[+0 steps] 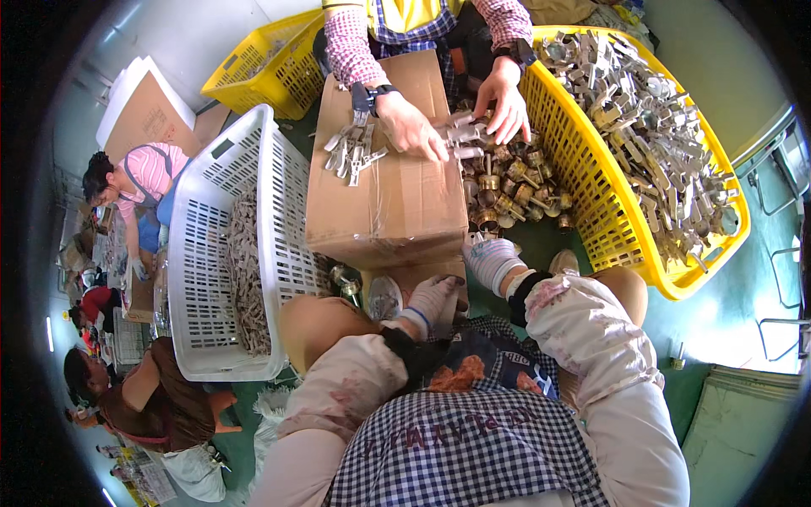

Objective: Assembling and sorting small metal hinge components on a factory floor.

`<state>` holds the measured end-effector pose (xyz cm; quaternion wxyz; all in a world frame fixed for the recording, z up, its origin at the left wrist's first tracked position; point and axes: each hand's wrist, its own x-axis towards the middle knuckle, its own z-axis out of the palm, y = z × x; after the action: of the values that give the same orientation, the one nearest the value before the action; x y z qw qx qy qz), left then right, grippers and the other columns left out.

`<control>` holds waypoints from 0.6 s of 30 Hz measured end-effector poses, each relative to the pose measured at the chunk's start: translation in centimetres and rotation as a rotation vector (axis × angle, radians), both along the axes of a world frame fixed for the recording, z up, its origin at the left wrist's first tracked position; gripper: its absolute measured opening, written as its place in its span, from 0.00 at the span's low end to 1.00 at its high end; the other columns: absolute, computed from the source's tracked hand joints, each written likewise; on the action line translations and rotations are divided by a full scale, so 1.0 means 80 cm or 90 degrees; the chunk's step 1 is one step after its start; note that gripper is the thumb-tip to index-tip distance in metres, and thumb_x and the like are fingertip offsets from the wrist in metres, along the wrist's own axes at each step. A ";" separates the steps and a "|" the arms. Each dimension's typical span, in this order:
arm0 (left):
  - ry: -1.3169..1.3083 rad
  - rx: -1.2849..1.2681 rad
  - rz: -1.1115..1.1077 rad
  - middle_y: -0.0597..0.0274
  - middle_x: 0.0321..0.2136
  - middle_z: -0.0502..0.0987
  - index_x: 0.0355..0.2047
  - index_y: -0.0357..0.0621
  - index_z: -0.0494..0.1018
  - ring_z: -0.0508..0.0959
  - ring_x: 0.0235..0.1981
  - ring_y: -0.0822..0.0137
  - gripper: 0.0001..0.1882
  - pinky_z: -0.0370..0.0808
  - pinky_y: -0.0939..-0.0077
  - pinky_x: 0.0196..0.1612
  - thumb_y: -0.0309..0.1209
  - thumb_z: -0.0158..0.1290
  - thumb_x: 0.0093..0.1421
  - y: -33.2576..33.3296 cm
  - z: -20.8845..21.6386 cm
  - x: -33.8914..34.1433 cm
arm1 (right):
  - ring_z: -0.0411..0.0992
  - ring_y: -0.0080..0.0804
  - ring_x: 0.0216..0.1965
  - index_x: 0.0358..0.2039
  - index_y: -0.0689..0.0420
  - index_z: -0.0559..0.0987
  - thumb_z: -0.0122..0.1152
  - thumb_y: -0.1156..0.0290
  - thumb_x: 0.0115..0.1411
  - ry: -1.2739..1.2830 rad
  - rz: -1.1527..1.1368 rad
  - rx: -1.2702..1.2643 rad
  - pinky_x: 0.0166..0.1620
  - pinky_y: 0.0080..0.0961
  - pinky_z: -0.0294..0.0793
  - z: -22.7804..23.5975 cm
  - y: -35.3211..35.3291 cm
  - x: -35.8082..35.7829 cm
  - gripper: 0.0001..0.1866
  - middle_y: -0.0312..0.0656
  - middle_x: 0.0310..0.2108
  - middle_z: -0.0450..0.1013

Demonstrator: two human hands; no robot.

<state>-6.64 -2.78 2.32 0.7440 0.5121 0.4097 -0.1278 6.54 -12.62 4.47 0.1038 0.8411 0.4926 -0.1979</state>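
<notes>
My left hand (432, 300), in a white knit glove with dirty fingertips, is low between my knees by the near side of a cardboard box (384, 207). Its fingers are curled, and what they hold, if anything, is hidden. Close to the box's lower right corner, my right hand (492, 260) wears a striped glove and looks closed; its grip is hidden too. Beyond it lies a heap of brass-coloured cup-shaped parts with stems (515, 190). Flat silver metal pieces (353, 154) rest on the box top. Across from me, a person's bare hands (411, 128) handle shiny silver pieces (465, 135) at its right edge.
A yellow basket (583, 190) piled with silver metal parts (650, 135) stands right. On the left is a white basket (269, 253) holding grey pieces (249, 279). Another yellow basket (291, 72) is behind. Other people (152, 389) work at far left.
</notes>
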 end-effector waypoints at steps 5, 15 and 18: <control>-0.245 0.041 -0.143 0.55 0.28 0.75 0.42 0.44 0.71 0.77 0.21 0.58 0.12 0.75 0.65 0.20 0.36 0.47 0.62 0.066 0.069 0.002 | 0.77 0.42 0.34 0.37 0.56 0.77 0.50 0.68 0.56 0.047 0.097 0.003 0.33 0.36 0.77 -0.011 -0.006 -0.005 0.11 0.46 0.32 0.77; -0.302 0.700 -0.448 0.51 0.42 0.72 0.47 0.37 0.67 0.73 0.45 0.58 0.24 0.69 0.69 0.51 0.33 0.53 0.50 0.130 0.167 0.096 | 0.76 0.38 0.41 0.37 0.51 0.80 0.60 0.68 0.50 0.163 0.193 -0.021 0.37 0.35 0.76 0.056 0.009 -0.028 0.12 0.40 0.37 0.77; -0.454 0.823 -0.422 0.56 0.36 0.73 0.47 0.38 0.67 0.74 0.40 0.62 0.23 0.71 0.72 0.46 0.30 0.52 0.49 0.165 0.112 0.106 | 0.76 0.38 0.36 0.33 0.50 0.81 0.58 0.67 0.50 0.160 0.206 -0.046 0.34 0.35 0.75 0.050 0.020 -0.025 0.09 0.39 0.32 0.78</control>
<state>1.86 10.43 11.31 0.3103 0.9456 -0.0325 0.0917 4.53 -11.00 8.45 0.1021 0.7153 0.6232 -0.2991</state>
